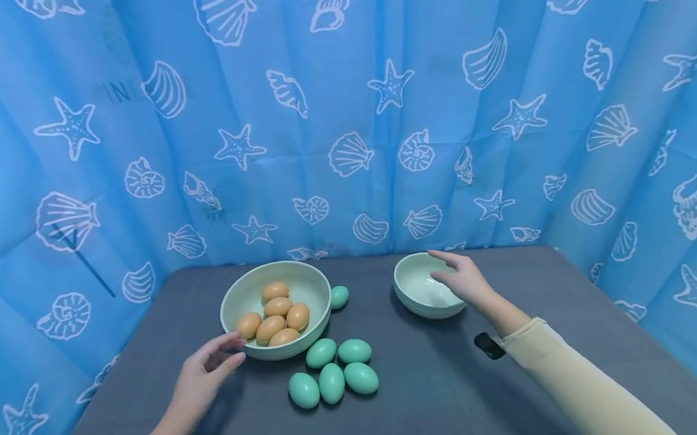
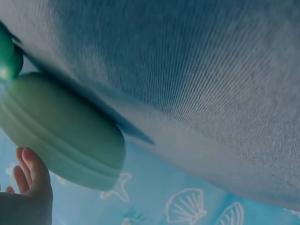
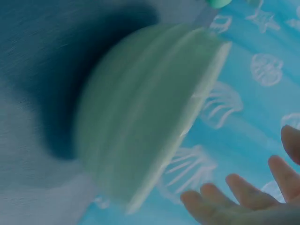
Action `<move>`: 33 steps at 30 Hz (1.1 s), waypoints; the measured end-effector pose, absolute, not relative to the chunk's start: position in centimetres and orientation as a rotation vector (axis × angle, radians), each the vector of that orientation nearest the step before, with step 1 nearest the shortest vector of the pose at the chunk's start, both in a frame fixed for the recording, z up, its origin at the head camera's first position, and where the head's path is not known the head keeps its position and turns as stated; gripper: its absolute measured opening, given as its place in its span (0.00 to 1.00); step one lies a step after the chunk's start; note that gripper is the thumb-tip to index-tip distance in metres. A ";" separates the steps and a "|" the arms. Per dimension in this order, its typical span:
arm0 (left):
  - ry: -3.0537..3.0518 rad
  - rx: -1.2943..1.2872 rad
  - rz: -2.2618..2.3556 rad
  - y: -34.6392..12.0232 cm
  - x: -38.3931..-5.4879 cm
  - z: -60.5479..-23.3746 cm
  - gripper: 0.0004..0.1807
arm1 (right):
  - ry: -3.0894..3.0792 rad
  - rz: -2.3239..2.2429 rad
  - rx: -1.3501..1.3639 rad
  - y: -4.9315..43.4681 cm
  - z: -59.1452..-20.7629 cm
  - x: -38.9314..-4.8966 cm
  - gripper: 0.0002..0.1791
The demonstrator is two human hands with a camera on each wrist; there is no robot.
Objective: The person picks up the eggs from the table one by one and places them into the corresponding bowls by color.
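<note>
Small pale-green bowl [image 1: 416,285], glossy inside

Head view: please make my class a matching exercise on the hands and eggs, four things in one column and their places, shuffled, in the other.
Things
1. Left hand
2. Right hand
3. Orange-brown eggs
4. Green eggs

Places
A. On the table, outside both bowls
B. By the smaller bowl
C. Inside the larger bowl
D. Outside the larger bowl, by its near rim

Pairs: 1-D, 2-B, 3-C, 4-A
</note>
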State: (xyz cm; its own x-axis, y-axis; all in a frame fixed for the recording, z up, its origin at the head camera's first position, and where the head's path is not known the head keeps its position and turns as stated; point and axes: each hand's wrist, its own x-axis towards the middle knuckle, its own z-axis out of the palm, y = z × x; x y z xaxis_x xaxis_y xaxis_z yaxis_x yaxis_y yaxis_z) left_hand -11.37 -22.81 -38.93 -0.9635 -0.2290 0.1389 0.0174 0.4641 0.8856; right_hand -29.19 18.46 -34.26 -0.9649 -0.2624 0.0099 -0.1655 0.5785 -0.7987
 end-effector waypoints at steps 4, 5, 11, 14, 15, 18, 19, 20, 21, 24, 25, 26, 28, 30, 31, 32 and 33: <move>-2.500 0.197 -1.554 -22.2 -11.0 -39.6 0.18 | 2.727 -1.366 -0.273 20.6 -35.6 -30.0 0.32; -2.508 0.210 -1.587 -22.1 -11.0 -39.7 0.18 | 2.723 -1.388 -0.253 21.1 -36.0 -30.2 0.32; -2.631 0.170 -1.742 -21.8 -10.9 -40.6 0.22 | 2.584 -1.576 -0.040 23.3 -38.3 -30.9 0.34; -2.697 0.064 -1.805 -21.8 -11.1 -40.9 0.26 | 2.515 -1.642 0.026 24.0 -39.3 -31.0 0.35; -2.714 0.029 -1.829 -21.8 -11.2 -41.0 0.27 | 2.495 -1.667 0.034 24.1 -39.5 -31.0 0.35; -2.747 -0.047 -1.884 -21.7 -11.4 -41.3 0.29 | 2.389 -1.794 0.036 24.3 -40.1 -31.2 0.35; -2.754 -0.064 -1.898 -21.7 -11.4 -41.4 0.29 | 2.343 -1.844 0.044 24.2 -40.2 -31.3 0.35; -2.759 -0.077 -1.913 -21.6 -11.5 -41.5 0.30 | 2.293 -1.892 0.056 24.2 -40.3 -31.4 0.35; -2.761 -0.087 -1.925 -21.5 -11.5 -41.6 0.30 | 2.247 -1.937 0.073 24.1 -40.4 -31.4 0.35; -2.768 -0.087 -1.934 -21.2 -11.6 -41.7 0.30 | 2.140 -2.015 0.122 24.0 -40.4 -31.5 0.35; -2.773 -0.081 -1.929 -21.1 -11.7 -41.7 0.30 | 2.126 -2.024 0.136 24.0 -40.4 -31.5 0.35; -2.774 -0.076 -1.931 -20.9 -11.7 -41.6 0.31 | 2.114 -2.029 0.145 24.0 -40.4 -31.6 0.35; -2.785 -0.074 -1.929 -20.8 -11.9 -41.5 0.31 | 2.106 -2.028 0.153 24.0 -40.4 -31.6 0.34; -2.796 -0.077 -1.928 -20.6 -12.1 -41.4 0.32 | 2.103 -2.034 0.155 24.1 -40.5 -31.6 0.34; -2.799 -0.098 -1.930 -20.6 -12.1 -41.4 0.32 | 2.099 -2.037 0.161 24.1 -40.5 -31.7 0.34; -2.804 -0.105 -1.939 -20.5 -12.2 -41.4 0.32 | 2.091 -2.041 0.167 24.1 -40.5 -31.7 0.34; -2.817 -0.114 -1.938 -20.5 -12.2 -41.5 0.33 | 2.081 -2.044 0.170 24.2 -40.5 -31.6 0.34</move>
State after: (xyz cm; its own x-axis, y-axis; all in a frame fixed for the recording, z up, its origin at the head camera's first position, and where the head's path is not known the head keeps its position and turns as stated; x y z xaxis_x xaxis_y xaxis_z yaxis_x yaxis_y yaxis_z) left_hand -12.22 -20.51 -41.48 -0.9590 0.2102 -0.1899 -0.1022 0.3685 0.9240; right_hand -31.64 24.16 -40.52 -0.9693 -0.0704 -0.2358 0.2345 0.0265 -0.9718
